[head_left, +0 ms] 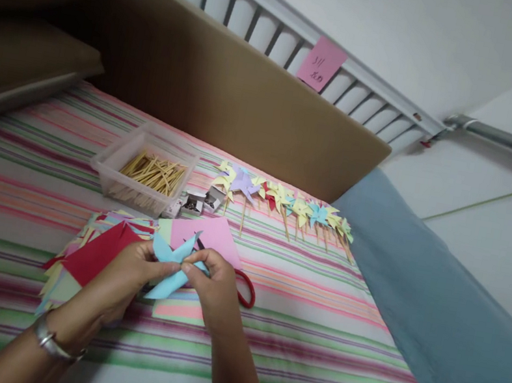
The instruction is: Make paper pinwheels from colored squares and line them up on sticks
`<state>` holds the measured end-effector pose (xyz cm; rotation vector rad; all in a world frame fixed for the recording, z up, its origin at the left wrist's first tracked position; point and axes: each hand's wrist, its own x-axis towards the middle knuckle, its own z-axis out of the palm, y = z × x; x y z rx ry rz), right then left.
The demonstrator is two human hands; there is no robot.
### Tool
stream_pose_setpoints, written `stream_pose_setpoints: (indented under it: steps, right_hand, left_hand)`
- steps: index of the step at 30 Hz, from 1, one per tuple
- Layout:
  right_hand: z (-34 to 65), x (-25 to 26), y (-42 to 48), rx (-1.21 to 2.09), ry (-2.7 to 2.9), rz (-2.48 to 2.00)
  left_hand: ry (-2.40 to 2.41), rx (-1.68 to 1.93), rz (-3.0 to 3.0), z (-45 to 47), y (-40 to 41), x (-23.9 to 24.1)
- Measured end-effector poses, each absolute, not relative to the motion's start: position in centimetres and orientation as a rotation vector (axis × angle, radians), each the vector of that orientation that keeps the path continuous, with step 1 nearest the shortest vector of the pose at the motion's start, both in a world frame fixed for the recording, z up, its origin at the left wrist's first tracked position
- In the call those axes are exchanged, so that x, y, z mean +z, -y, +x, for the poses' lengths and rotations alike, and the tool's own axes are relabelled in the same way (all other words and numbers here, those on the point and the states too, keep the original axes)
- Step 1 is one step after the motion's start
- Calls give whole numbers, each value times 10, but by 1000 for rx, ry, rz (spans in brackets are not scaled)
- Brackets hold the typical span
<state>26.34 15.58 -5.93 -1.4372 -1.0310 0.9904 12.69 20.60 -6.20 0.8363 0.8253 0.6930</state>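
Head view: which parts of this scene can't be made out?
All in the head view.
Too small: the writing on the note; the contents of the small boxes.
Hidden: the centre of the held pinwheel, under fingertips of the left hand and right hand; the rest of the red loop, behind the right hand.

Plastic tray [110,160] w/ sticks [153,172], pinwheel row [300,209], pink note [321,64], striped cloth [334,337]

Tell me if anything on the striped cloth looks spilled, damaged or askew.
Nothing is spilled or damaged. Only the coloured paper stack beneath the left hand and blue pinwheel lies fanned and untidy; the sticks lie inside their tray.
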Motion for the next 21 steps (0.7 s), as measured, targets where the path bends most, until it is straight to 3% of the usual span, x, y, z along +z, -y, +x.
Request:
stream_pose_setpoints:
  steps: [21]
  right_hand:
    - [258, -62, -154, 977, 971, -1281]
  left_hand:
    - [-737, 867, 794, 102, -225, -52]
